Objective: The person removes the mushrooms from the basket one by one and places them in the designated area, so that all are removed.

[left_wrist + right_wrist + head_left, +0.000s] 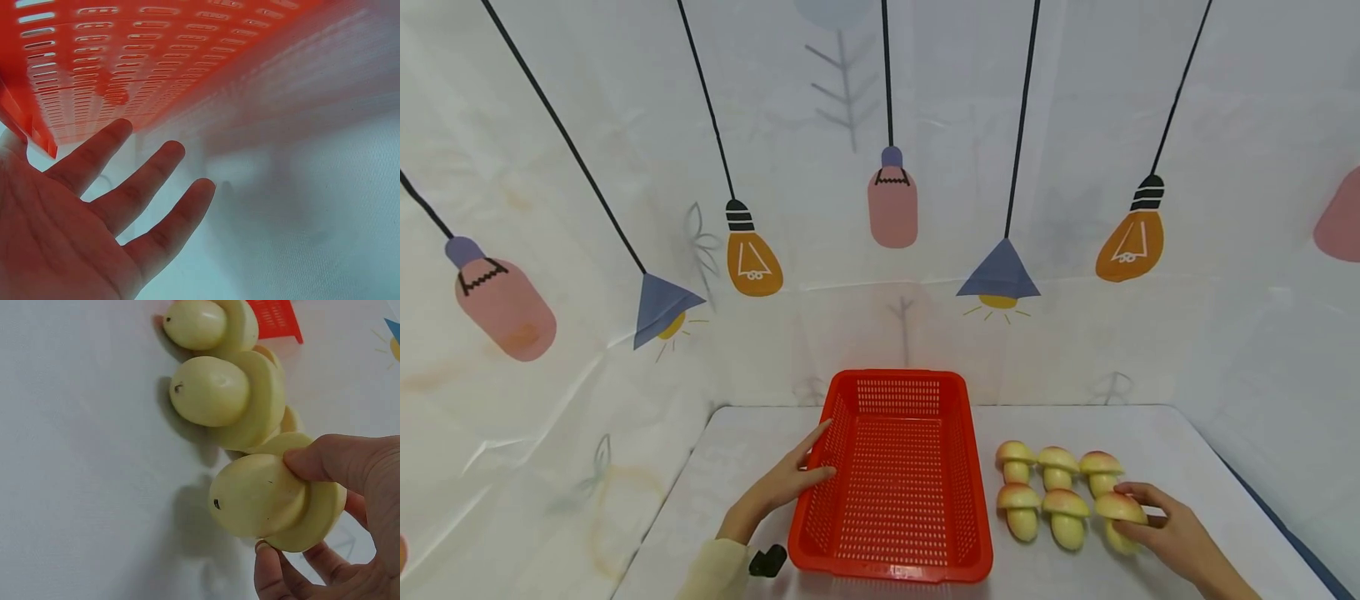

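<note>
A red plastic basket [898, 475] with slotted sides stands on the table. My left hand [790, 477] rests at its left rim. In the left wrist view, several fingers [150, 194] of that hand spread loosely outside the basket wall [119, 56], apart from it. My right hand [1180, 533] pinches a toy mushroom [269, 494] with a pale yellow stem and reddish cap, thumb on one side and fingertips on the other. It is the front right one of two short rows; other toy mushrooms [1066, 517] stand beside and behind it.
The white table [760, 442] meets a pale wall sheet printed with hanging lamps [756, 262]. A small black object [767, 561] shows beside the left wrist. The mushrooms sit to the right of the basket, with a narrow gap between.
</note>
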`<state>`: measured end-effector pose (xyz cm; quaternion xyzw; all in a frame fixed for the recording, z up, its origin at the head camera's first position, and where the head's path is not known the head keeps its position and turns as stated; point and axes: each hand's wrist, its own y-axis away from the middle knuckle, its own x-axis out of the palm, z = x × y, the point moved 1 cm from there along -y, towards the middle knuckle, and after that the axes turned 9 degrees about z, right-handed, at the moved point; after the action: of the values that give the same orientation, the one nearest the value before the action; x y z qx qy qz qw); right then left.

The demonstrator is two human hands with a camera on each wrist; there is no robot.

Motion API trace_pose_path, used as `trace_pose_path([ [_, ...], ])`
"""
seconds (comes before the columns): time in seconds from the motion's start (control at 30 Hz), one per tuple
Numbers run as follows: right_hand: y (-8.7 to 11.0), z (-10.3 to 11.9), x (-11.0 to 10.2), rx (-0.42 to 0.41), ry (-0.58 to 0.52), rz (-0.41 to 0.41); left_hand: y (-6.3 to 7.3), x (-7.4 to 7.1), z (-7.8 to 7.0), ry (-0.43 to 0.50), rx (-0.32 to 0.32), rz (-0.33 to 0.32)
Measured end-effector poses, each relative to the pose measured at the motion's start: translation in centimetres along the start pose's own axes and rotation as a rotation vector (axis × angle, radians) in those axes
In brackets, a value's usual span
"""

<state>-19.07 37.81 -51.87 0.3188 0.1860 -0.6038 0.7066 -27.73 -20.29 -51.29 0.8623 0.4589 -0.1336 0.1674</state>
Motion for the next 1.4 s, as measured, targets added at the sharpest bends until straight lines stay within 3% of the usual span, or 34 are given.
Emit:
trace_pose_path([
  [0.43, -0.4, -0.7, 0.6, 0.046, -0.021, 0.045, 0.1, 0.1, -0.2, 0.036, -0.012, 0.003],
  [1.4, -0.6, -1.1, 1.1, 0.068, -0.040, 0.020, 0.0, 0.2, 0.0, 0.031, -0.031, -0.018],
])
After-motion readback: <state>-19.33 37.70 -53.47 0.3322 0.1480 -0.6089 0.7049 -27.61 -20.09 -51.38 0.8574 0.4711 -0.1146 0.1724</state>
